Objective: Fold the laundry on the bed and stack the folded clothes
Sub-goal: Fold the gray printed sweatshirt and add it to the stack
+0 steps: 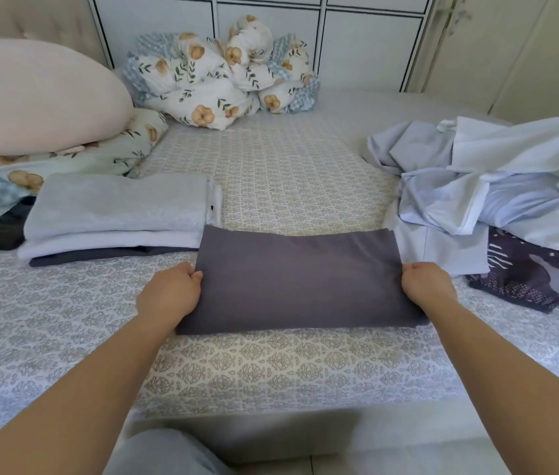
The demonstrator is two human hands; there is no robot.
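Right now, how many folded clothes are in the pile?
3 show: a pale blue one on top, a white one beneath, a dark one at the bottom. More may be hidden between.

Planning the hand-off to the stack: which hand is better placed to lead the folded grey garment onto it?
Probably the left hand: it grips the grey garment's edge nearest the folded stack; the right hand holds the far edge.

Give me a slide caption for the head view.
Both hands, left and right, grip a folded grey garment on the bed.
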